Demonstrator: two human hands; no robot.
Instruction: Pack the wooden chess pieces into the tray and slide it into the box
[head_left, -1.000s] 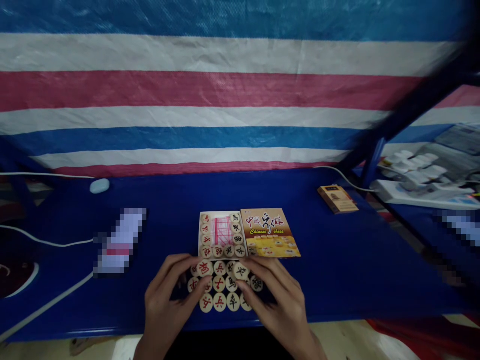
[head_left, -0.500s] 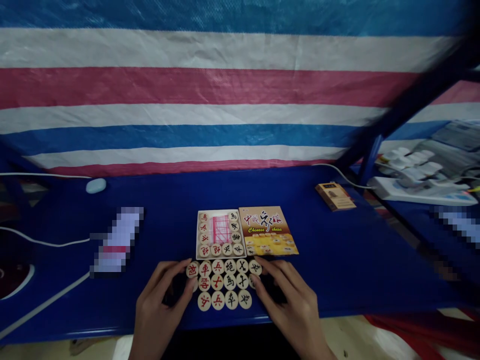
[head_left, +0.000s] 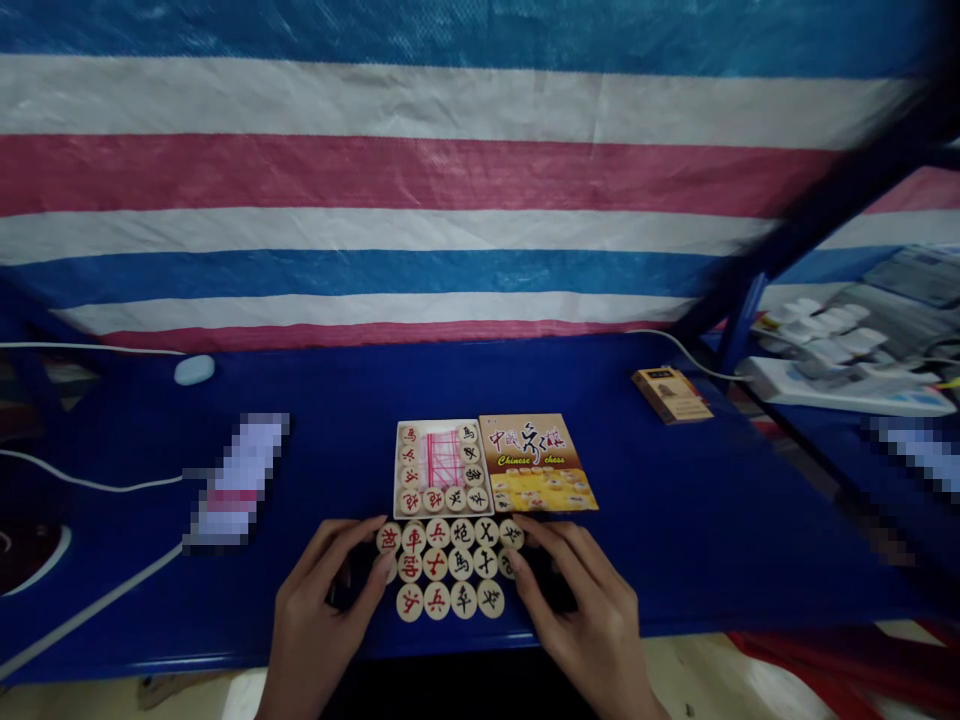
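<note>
Three rows of round Chinese chess pieces with red and black characters lie in front of me. My left hand is at the left end of the upper two rows, index finger against a red-marked piece and thumb on the piece below it. At the opposite end, my right hand has its index finger and thumb against a black-marked piece and the piece under it, partly hidden. Between them the hands grip the rows from both sides. Just beyond stands an open white box with pieces along three inner sides.
The Chinese chess lid lies against the box's right side. A phone with white cables is at left, near a pale earbud case. A small tan carton and a loaded power strip are at right on the blue table.
The left end pieces of the top row have shifted slightly right, pressed inward by my left hand. My right hand stays at the other end almost unmoved.
</note>
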